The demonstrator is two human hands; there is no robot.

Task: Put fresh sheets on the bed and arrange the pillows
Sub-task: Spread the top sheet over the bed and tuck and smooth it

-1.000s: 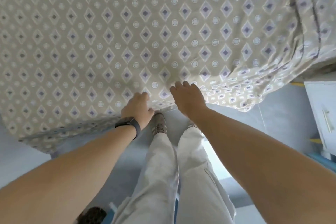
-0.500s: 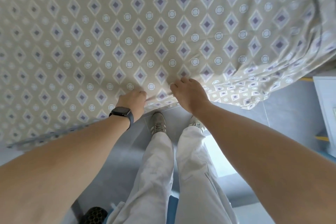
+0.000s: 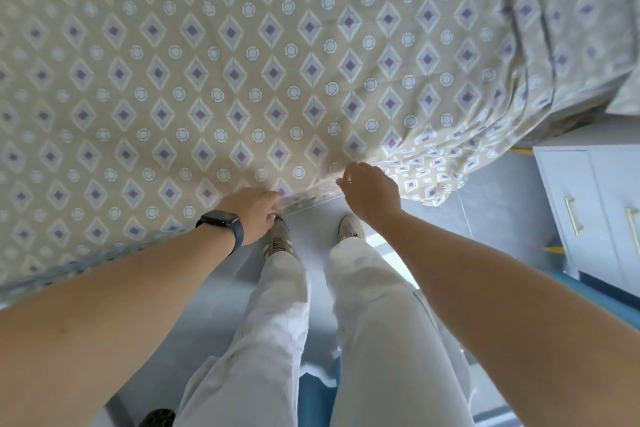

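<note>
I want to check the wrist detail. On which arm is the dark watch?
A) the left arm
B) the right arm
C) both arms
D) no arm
A: the dark watch sits just behind the left hand, while the wrist behind the right hand is bare.

Beige cotton bed sheet [image 3: 242,80] patterned with purple-centred diamonds and white rings; black wrist-worn smartwatch [image 3: 221,222]; off-white trousers [image 3: 277,340]; pale blue cabinet [image 3: 595,204] with brass-coloured handles; blue-grey floor [image 3: 491,198].

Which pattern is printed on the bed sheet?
Head view: the sheet is beige with rows of purple-centred diamonds alternating with small white circles.
</note>
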